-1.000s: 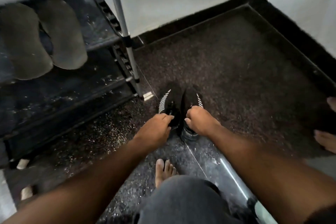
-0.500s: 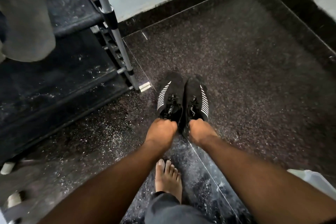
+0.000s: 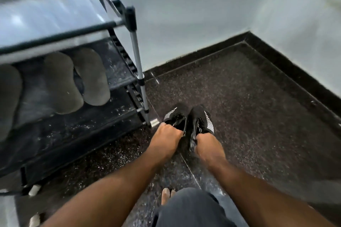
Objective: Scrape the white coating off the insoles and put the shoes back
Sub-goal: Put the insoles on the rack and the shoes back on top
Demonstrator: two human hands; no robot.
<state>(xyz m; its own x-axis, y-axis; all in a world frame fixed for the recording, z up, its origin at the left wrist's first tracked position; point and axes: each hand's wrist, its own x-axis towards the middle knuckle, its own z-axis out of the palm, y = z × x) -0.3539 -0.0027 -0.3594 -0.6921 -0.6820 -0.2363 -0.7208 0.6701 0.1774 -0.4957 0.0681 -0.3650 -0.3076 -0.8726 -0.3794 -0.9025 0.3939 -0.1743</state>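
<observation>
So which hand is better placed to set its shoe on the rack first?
Probably the left hand. It grips the left shoe, which sits nearest the shoe rack. The right hand holds the right shoe, farther from it.

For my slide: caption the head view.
Left hand and right hand grip two black striped sneakers beside a black fabric shoe rack.

— Where are the shoes?

— Two black knit shoes with white side stripes: the left shoe [image 3: 174,116] and the right shoe [image 3: 202,119] sit side by side, touching, toes pointing away, by the foot of the rack.

— And the insoles?

— Two grey insoles [image 3: 77,79] lie on a shelf of the rack, overhanging its front edge.
</observation>
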